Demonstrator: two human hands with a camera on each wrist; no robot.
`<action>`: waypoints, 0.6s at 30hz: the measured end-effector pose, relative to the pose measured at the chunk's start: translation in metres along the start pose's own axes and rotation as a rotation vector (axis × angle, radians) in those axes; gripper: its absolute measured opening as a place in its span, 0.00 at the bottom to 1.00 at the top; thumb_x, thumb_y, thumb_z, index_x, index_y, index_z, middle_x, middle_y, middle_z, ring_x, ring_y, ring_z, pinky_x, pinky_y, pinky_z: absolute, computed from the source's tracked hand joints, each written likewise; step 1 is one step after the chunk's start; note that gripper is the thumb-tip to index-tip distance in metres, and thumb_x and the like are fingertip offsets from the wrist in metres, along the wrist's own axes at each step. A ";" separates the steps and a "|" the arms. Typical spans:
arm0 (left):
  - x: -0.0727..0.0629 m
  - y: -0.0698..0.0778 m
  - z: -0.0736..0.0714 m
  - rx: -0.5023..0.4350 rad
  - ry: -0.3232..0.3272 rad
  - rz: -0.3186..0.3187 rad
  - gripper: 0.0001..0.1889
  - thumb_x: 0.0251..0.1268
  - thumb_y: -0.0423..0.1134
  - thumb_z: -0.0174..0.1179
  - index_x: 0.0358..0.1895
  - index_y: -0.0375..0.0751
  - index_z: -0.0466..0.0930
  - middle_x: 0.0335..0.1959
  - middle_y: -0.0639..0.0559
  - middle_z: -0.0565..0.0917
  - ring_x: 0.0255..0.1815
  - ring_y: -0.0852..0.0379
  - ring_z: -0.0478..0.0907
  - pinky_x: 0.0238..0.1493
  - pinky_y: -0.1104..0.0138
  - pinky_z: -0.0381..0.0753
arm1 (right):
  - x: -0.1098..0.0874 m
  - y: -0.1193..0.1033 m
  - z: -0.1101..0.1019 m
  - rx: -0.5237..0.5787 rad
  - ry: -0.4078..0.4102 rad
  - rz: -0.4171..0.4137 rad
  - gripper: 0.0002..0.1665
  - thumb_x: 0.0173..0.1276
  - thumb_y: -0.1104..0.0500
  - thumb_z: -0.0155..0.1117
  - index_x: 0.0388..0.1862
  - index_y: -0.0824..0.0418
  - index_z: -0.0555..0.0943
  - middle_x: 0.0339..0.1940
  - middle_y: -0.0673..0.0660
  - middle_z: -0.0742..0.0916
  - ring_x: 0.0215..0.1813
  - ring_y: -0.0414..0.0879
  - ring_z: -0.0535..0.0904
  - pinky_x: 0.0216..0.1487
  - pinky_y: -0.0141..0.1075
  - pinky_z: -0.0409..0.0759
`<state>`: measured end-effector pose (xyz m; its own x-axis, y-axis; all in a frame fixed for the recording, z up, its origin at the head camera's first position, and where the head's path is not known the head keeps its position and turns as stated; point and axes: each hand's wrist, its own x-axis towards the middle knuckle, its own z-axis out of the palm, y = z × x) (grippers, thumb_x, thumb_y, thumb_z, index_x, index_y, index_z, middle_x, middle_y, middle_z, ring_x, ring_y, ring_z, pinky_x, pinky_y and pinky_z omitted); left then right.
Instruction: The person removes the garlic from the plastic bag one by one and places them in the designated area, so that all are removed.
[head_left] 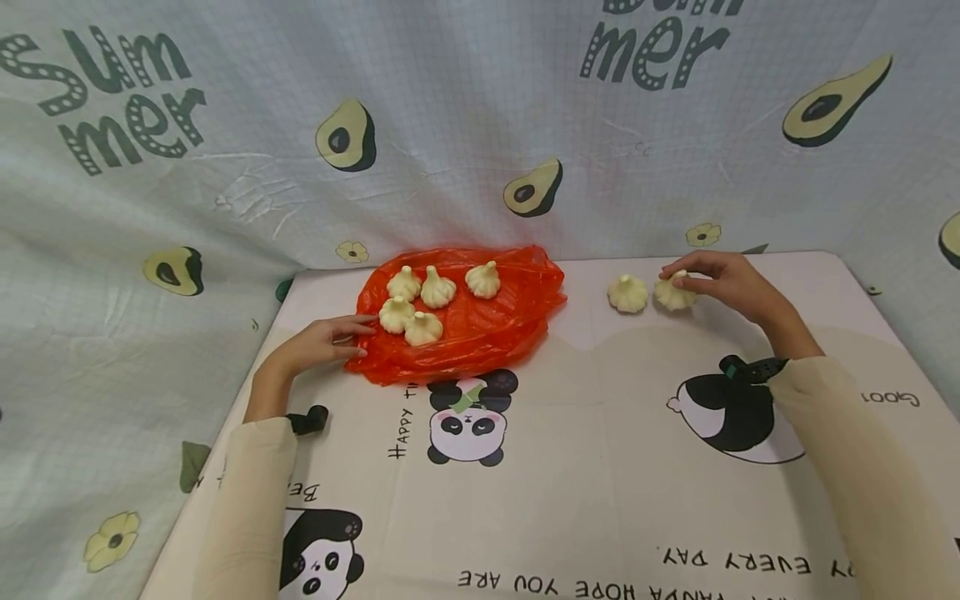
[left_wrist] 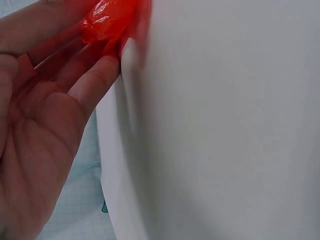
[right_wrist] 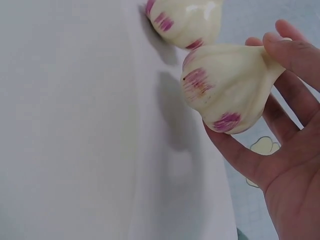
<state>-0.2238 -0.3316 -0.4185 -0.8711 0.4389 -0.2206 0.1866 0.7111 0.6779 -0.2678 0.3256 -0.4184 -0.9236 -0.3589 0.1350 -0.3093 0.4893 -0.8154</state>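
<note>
My right hand [head_left: 718, 283] pinches a garlic bulb [right_wrist: 230, 87] by its neck and side at the table's back right. In the right wrist view, purple streaks mark the cream bulb. A second garlic bulb [head_left: 627, 294] sits just left of it. At the left, my left hand [head_left: 322, 343] rests at the edge of a red plastic bag [head_left: 480, 333], thumb and fingers spread along its rim. Several garlic bulbs [head_left: 423, 328] lie in the spread bag. In the left wrist view, the fingertips touch the crumpled red plastic [left_wrist: 112, 20], fingers only slightly bent.
A pale tablecloth [head_left: 555, 483] with printed pandas and lettering covers the table. Behind it hangs a curtain [head_left: 450, 150] with avocado prints, close to the back edge. Small black camera mounts [head_left: 307, 419] sit at both wrists.
</note>
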 end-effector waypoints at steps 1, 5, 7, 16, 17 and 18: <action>0.000 0.000 0.000 -0.001 0.000 -0.001 0.20 0.70 0.33 0.63 0.63 0.31 0.79 0.76 0.38 0.67 0.78 0.35 0.57 0.75 0.41 0.59 | 0.002 0.001 0.001 0.008 -0.001 -0.002 0.14 0.74 0.63 0.64 0.55 0.67 0.84 0.51 0.48 0.90 0.57 0.27 0.78 0.55 0.19 0.72; 0.001 0.000 0.000 0.006 0.003 0.000 0.20 0.70 0.33 0.63 0.63 0.32 0.80 0.76 0.39 0.68 0.78 0.36 0.57 0.75 0.41 0.59 | 0.007 0.000 0.002 0.030 -0.014 0.002 0.14 0.75 0.61 0.64 0.55 0.66 0.84 0.49 0.44 0.89 0.58 0.28 0.78 0.54 0.19 0.73; 0.001 -0.001 0.000 0.013 0.004 0.001 0.20 0.70 0.33 0.63 0.63 0.32 0.80 0.76 0.39 0.68 0.78 0.36 0.58 0.75 0.41 0.59 | 0.010 0.001 0.003 0.042 -0.022 0.011 0.14 0.75 0.61 0.64 0.55 0.66 0.84 0.49 0.43 0.89 0.58 0.29 0.78 0.54 0.20 0.73; 0.000 -0.001 0.000 0.011 0.001 -0.002 0.20 0.70 0.33 0.63 0.63 0.32 0.79 0.76 0.38 0.68 0.78 0.35 0.57 0.75 0.41 0.59 | 0.015 0.006 0.007 0.160 -0.076 0.028 0.16 0.75 0.62 0.63 0.56 0.70 0.82 0.50 0.46 0.89 0.52 0.37 0.82 0.42 0.31 0.78; 0.000 0.000 0.000 0.009 0.000 -0.001 0.20 0.70 0.33 0.63 0.63 0.32 0.79 0.76 0.38 0.67 0.78 0.35 0.57 0.75 0.41 0.59 | 0.015 0.006 0.007 0.165 -0.076 0.032 0.16 0.75 0.62 0.63 0.56 0.70 0.82 0.50 0.46 0.89 0.53 0.37 0.82 0.42 0.32 0.78; -0.001 0.000 0.000 0.007 0.000 -0.002 0.20 0.70 0.33 0.63 0.63 0.32 0.79 0.76 0.38 0.67 0.78 0.35 0.57 0.75 0.41 0.59 | 0.014 0.006 0.007 0.164 -0.076 0.039 0.16 0.75 0.62 0.63 0.56 0.70 0.82 0.50 0.45 0.89 0.53 0.37 0.82 0.42 0.32 0.78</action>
<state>-0.2232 -0.3316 -0.4186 -0.8714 0.4374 -0.2220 0.1880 0.7159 0.6724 -0.2813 0.3176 -0.4258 -0.9124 -0.4043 0.0640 -0.2271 0.3700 -0.9008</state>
